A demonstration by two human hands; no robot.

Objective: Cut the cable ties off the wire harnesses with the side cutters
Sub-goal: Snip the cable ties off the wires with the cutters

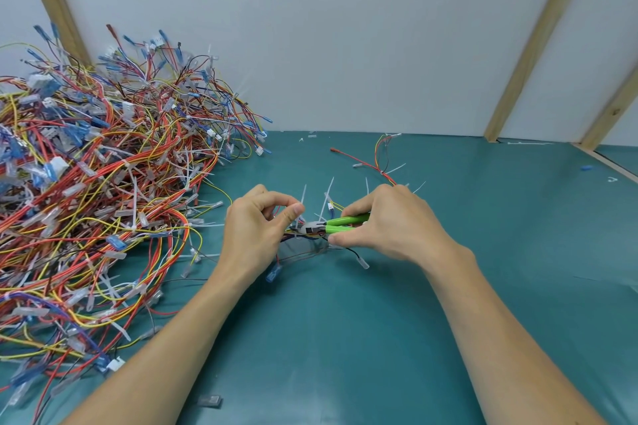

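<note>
My left hand (257,228) pinches a wire harness (303,248) of red, yellow and black wires at mid-table, thumb and forefinger on a white cable tie (303,195) that sticks upward. My right hand (390,221) grips green-handled side cutters (340,223). Their metal jaws (309,228) point left and sit against the bundle right beside my left thumb. Several more white tie tails (328,195) stand up behind the cutters.
A big tangled pile of harnesses (96,190) with blue and clear connectors fills the left side of the teal mat (345,338). A loose red and yellow wire (366,162) and cut tie scraps (395,169) lie behind my hands. A white wall with wooden battens (528,52) stands behind.
</note>
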